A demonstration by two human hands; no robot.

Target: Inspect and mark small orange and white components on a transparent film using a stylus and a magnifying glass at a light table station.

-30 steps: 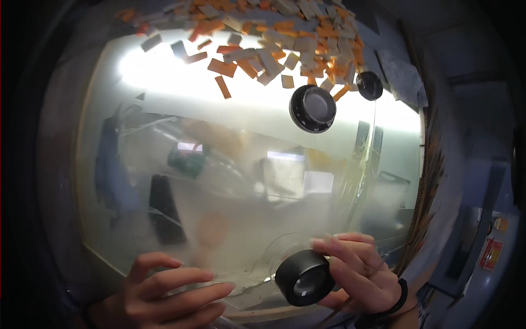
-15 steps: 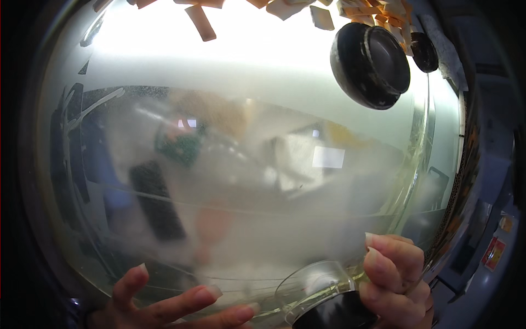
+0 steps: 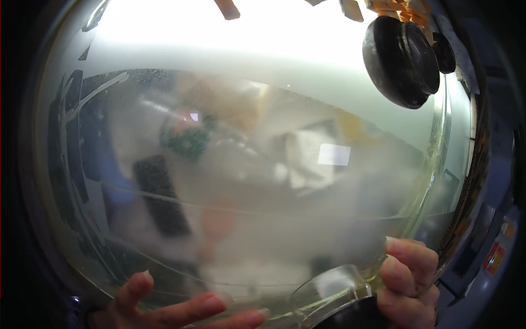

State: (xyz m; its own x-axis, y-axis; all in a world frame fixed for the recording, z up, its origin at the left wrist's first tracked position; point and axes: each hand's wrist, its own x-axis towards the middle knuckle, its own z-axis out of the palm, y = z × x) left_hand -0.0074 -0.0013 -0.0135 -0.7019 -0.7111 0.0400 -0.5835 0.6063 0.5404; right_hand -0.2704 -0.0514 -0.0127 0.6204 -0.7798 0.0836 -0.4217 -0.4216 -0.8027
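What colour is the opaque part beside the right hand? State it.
The opaque part is black; see the head view.

Work surface: you face a glossy, glass-like tabletop (image 3: pixel 339 227), its edges curving in your view.
Light: a white glare (image 3: pixel 219 35) floods its far end.
Reflection: a bright rectangle (image 3: pixel 334 154) shines right of your centre.
Room to your right: dim blue-grey surfaces (image 3: pixel 498 189) with a red-and-yellow patch (image 3: pixel 494 259), too blurred to identify.
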